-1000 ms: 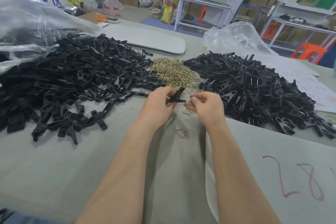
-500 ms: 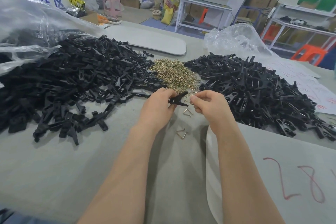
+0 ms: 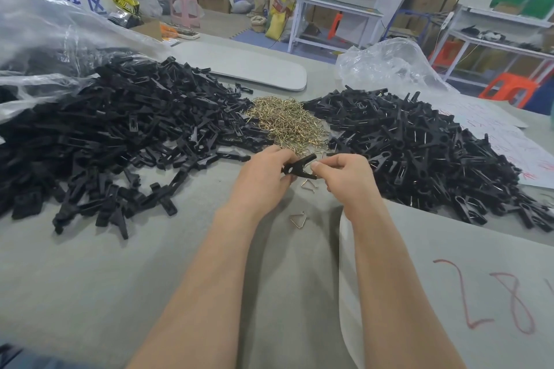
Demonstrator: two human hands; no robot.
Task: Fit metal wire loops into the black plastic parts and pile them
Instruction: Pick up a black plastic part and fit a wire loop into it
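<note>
My left hand (image 3: pixel 263 178) grips a black plastic part (image 3: pixel 298 166) just above the grey table (image 3: pixel 90 272). My right hand (image 3: pixel 344 175) pinches the same part at its right end. Whether a wire loop sits between those fingers is hidden. Two loose wire loops lie on the table, one (image 3: pixel 308 185) right under the hands and one (image 3: pixel 298 219) nearer me. Behind the hands is a heap of gold wire loops (image 3: pixel 286 121). A big pile of bare black parts (image 3: pixel 120 132) spreads at the left. A pile of black parts with wire (image 3: pixel 419 147) lies at the right.
Clear plastic bags lie at the far left (image 3: pixel 45 48) and behind the right pile (image 3: pixel 386 66). A flat grey board (image 3: pixel 245 67) rests at the back. Paper with red writing (image 3: pixel 494 293) covers the table's right side. Shelves, boxes and stools stand beyond.
A wire loop that hung from my right fingers now lies on the table under the hands. My right hand has moved up to the black part and pinches it.
</note>
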